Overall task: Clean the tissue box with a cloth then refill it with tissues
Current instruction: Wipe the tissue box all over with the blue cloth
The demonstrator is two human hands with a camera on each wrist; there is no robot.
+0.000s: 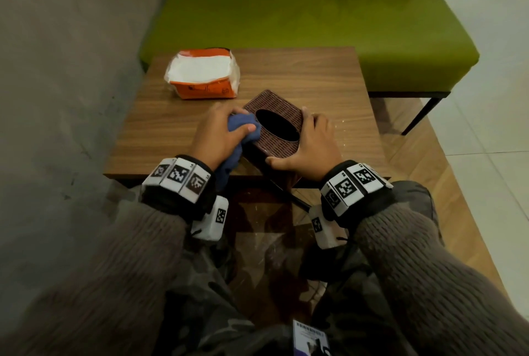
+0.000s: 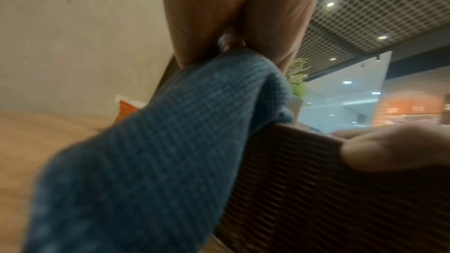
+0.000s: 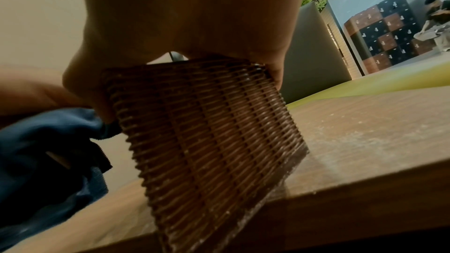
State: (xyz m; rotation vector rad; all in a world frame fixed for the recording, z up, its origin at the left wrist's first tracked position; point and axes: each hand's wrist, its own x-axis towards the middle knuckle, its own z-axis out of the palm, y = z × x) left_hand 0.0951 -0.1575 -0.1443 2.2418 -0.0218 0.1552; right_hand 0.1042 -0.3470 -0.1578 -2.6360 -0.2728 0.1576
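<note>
the head view looks steeply down from above onto the counter (image 1: 315, 75). both wrist views sit low, very close in, facing forward and upward; the left one is blurred, probably in motion. all three share the woven tissue box (image 1: 274, 126).

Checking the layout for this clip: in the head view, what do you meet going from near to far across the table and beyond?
Near to far: right hand holding the woven tissue box at the table's near edge, with the left hand pressing the blue cloth on it → orange tissue pack → green bench.
</note>
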